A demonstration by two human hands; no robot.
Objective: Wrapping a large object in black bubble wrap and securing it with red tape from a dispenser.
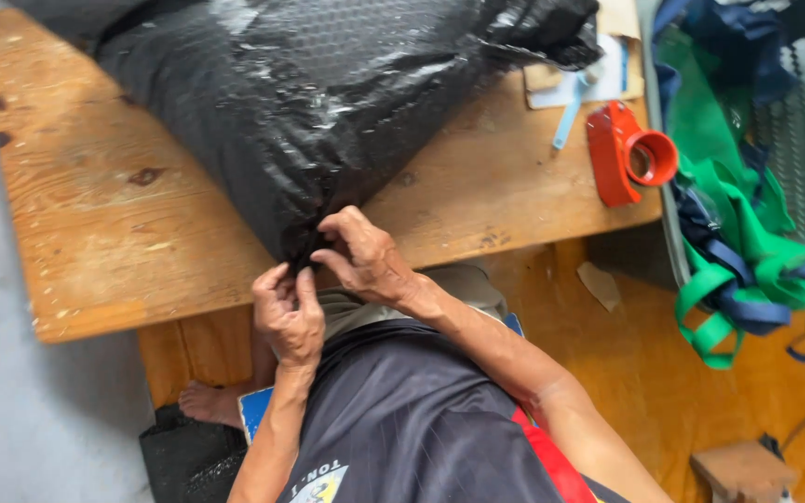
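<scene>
Both pinching the near corner of black bubble-wrap parcel (328, 102) (long axis running away up-right): left hand (289, 317), right hand (365, 256).

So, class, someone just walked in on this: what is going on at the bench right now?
A person leans over a wooden bench with a large black plastic-wrapped bundle lying on it. The left hand and the right hand both pinch the bundle's near corner at the bench edge. A red tape dispenser lies further along the bench, untouched, beside a heap of green and blue straps.
</scene>
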